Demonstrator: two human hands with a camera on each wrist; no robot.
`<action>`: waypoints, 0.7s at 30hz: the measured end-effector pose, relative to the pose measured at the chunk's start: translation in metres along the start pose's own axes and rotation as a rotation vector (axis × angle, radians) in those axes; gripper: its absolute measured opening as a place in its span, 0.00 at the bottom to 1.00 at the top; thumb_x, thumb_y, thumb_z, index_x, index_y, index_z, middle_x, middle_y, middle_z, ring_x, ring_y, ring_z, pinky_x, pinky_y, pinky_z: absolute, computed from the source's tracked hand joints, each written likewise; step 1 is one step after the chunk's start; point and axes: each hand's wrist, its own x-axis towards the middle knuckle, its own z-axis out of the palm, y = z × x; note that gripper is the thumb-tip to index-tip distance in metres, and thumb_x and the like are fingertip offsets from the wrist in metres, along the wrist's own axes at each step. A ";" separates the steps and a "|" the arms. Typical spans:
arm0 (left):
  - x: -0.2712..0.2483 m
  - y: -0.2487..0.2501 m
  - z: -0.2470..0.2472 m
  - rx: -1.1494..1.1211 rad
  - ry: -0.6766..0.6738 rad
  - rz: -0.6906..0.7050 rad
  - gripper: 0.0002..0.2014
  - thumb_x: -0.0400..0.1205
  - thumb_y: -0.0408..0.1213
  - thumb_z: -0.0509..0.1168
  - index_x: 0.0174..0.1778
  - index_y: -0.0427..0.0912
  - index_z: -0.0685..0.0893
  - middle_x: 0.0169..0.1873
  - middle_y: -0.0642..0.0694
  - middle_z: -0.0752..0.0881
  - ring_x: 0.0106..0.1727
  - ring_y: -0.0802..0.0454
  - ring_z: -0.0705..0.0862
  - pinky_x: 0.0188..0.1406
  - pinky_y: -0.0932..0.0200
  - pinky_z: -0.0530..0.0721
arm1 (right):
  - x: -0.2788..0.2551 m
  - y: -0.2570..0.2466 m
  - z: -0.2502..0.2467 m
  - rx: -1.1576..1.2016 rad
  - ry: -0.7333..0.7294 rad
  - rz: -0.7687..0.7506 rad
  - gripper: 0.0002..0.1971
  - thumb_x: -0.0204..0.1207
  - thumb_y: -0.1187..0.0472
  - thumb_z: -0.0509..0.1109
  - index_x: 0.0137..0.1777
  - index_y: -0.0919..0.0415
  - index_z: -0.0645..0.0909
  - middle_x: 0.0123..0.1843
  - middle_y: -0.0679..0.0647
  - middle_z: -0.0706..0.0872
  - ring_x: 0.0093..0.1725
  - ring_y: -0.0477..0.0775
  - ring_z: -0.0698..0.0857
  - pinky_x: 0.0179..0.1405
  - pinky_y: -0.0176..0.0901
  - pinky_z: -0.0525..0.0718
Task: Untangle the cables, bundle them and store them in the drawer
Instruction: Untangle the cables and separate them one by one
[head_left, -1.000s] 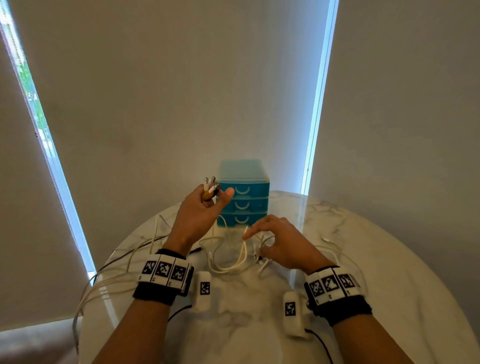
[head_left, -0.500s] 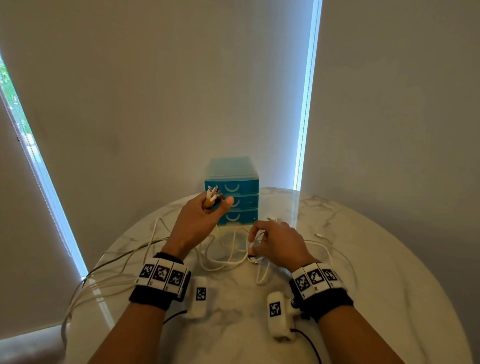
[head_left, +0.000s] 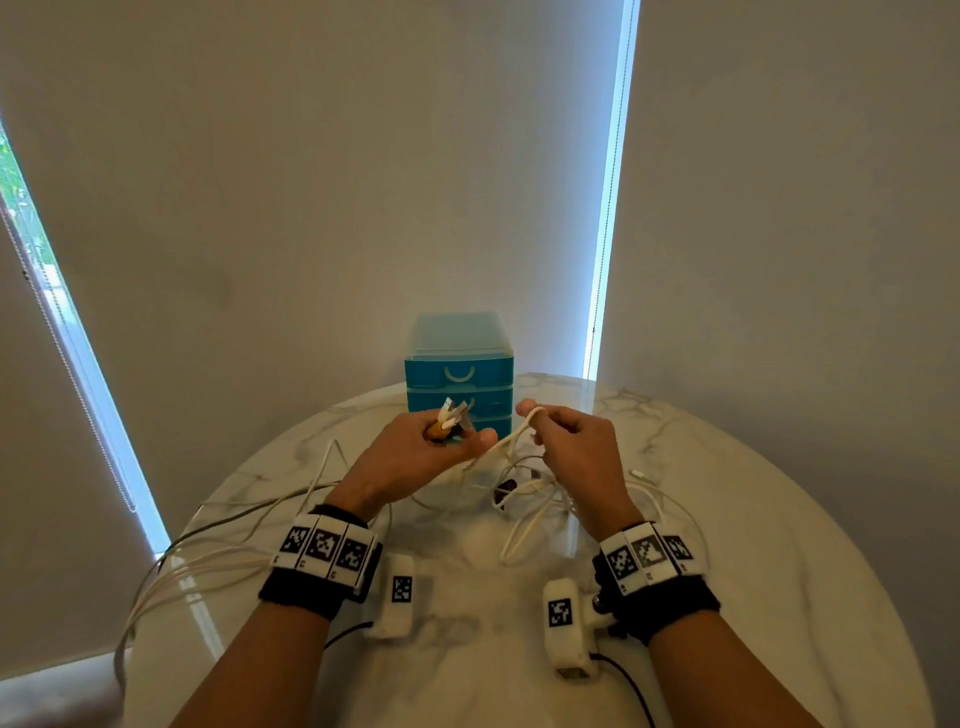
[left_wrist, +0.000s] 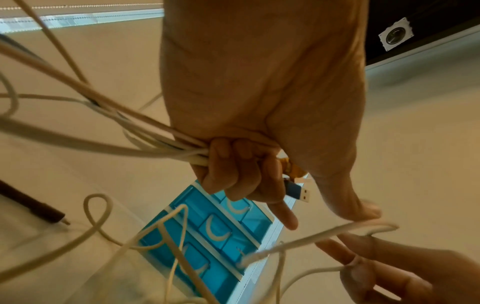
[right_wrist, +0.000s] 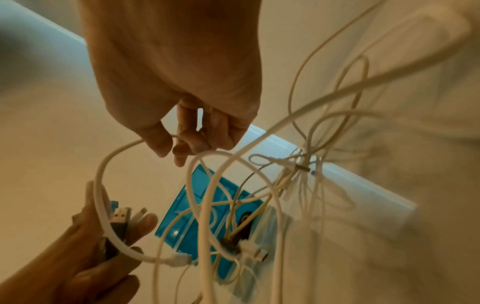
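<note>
Right hand (head_left: 574, 447) now lifts pinched cable (head_left: 511, 439); left hand (head_left: 410, 457) still grips plugs (head_left: 451, 418).

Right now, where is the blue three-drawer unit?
In the head view, the blue drawer unit stands at the far edge of the round marble table, against the wall, just behind the left hand and right hand.

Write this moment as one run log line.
left hand: grips cable ends | right hand: pinches white cable loop | drawer unit: closed
</note>
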 end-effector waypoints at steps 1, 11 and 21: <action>0.000 -0.001 0.000 -0.005 -0.009 -0.003 0.25 0.78 0.71 0.71 0.46 0.51 0.94 0.35 0.54 0.91 0.35 0.64 0.84 0.44 0.59 0.79 | -0.001 0.000 0.000 0.015 0.024 0.021 0.11 0.81 0.45 0.81 0.44 0.50 0.97 0.32 0.52 0.89 0.32 0.48 0.83 0.26 0.34 0.84; -0.002 0.001 -0.008 -0.165 0.211 0.022 0.21 0.81 0.61 0.78 0.43 0.44 0.96 0.39 0.45 0.94 0.38 0.60 0.88 0.47 0.54 0.83 | 0.006 0.010 -0.013 0.088 0.039 0.201 0.19 0.81 0.60 0.81 0.71 0.56 0.87 0.47 0.60 0.92 0.29 0.47 0.76 0.24 0.37 0.76; -0.006 0.013 -0.004 -0.387 0.271 -0.044 0.16 0.85 0.50 0.77 0.49 0.38 0.97 0.25 0.63 0.88 0.24 0.70 0.81 0.27 0.71 0.75 | -0.032 -0.010 0.028 0.007 -0.349 -0.005 0.22 0.75 0.45 0.87 0.60 0.57 0.86 0.49 0.52 0.95 0.39 0.52 0.94 0.29 0.40 0.85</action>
